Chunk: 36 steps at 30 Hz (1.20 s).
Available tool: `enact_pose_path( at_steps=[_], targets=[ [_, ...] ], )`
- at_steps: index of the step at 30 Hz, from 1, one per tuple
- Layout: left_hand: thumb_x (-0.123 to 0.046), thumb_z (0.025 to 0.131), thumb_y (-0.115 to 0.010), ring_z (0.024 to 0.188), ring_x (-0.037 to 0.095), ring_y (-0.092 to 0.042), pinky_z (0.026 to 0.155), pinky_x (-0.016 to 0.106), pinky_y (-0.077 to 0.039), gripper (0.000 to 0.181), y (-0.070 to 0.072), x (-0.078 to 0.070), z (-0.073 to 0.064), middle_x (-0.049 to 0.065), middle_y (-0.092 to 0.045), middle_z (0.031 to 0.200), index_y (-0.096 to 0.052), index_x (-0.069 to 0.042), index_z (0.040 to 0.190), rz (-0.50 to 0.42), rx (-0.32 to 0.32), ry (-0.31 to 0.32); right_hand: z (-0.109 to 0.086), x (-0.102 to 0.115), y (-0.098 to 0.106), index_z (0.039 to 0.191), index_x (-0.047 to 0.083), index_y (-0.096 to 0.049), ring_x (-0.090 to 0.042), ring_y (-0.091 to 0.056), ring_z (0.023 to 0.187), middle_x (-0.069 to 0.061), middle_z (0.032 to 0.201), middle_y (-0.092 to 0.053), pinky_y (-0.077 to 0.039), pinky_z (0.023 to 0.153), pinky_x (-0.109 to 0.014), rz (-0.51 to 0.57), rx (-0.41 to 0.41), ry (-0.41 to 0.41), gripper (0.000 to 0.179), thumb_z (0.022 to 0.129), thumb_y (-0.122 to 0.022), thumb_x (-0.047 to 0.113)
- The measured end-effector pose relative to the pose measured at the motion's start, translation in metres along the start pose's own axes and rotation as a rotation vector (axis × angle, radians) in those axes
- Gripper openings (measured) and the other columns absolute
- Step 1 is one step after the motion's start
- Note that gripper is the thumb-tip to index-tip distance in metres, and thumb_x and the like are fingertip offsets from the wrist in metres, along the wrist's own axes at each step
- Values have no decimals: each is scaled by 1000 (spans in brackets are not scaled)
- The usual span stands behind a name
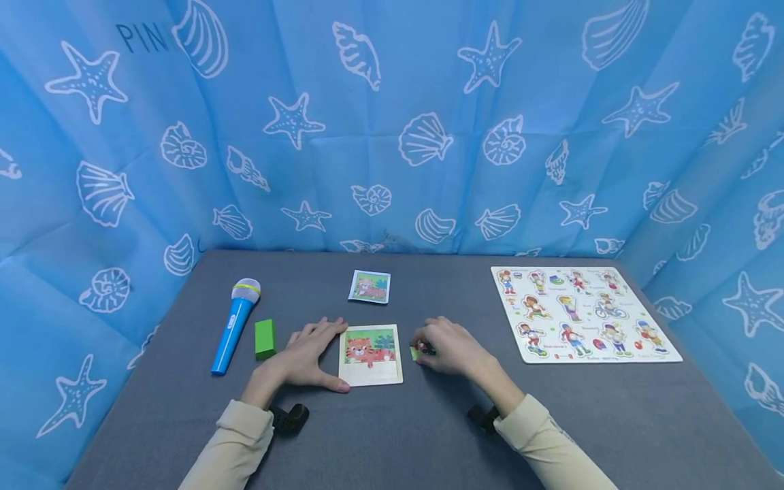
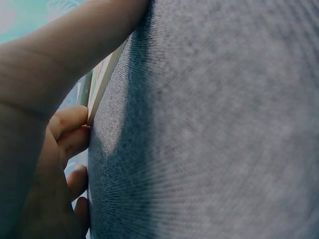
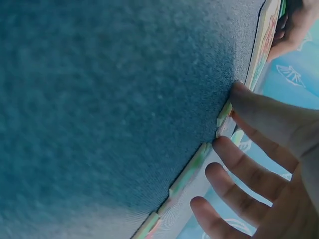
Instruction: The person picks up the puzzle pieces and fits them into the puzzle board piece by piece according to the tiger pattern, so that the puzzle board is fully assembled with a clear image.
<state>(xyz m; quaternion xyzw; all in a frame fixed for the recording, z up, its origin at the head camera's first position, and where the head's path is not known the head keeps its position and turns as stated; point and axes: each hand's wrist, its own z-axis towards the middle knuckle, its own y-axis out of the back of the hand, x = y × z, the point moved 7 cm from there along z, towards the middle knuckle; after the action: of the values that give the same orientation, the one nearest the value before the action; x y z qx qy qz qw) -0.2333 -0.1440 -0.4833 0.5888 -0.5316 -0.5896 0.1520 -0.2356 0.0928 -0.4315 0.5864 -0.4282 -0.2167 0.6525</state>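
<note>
A square wooden jigsaw puzzle board with a tiger picture lies on the table; its lower part shows pale bare wood. Spread along its left side, my left hand steadies it, forefinger near the upper corner and thumb near the lower one. To the right of the board, my right hand pinches a small puzzle piece close to the tabletop between thumb and forefinger. Beside its fingers in the right wrist view lie another puzzle piece and a further one. The hand largely hides these from the head view.
Behind the board lies a small tiger picture card. A blue toy microphone and a green block are at the left. A white board with figure pieces lies at the right. A blue curtain hangs behind the table.
</note>
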Motion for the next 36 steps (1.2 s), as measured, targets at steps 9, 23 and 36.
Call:
enact_pose_path(
  at_steps=[9, 23, 36],
  targets=[
    [-66, 72, -83, 158, 43, -17, 120, 71, -20, 114, 0, 1, 1, 11, -22, 172, -29, -20, 162, 4, 0, 1, 5, 1, -3, 116, 11, -75, -15, -58, 88, -4, 100, -70, -50, 72, -36, 40, 43, 4, 29, 89, -79, 20],
    [-65, 72, -83, 158, 43, -16, 120, 70, -20, 114, -1, 0, 1, 11, -22, 172, -29, -20, 162, 9, 2, 13, 5, 4, -3, 117, 13, -74, -14, -58, 86, -4, 101, -71, -52, 71, -37, -19, 10, 7, 34, 85, -81, 24],
    [-65, 73, -83, 158, 43, -16, 120, 70, -21, 114, 0, -1, 1, 12, -21, 172, -29, -20, 162, 15, 6, 12, 6, 3, -8, 116, 10, -75, -14, -56, 84, -6, 102, -71, -52, 72, -36, -14, 35, -16, 34, 86, -80, 23]
  ],
)
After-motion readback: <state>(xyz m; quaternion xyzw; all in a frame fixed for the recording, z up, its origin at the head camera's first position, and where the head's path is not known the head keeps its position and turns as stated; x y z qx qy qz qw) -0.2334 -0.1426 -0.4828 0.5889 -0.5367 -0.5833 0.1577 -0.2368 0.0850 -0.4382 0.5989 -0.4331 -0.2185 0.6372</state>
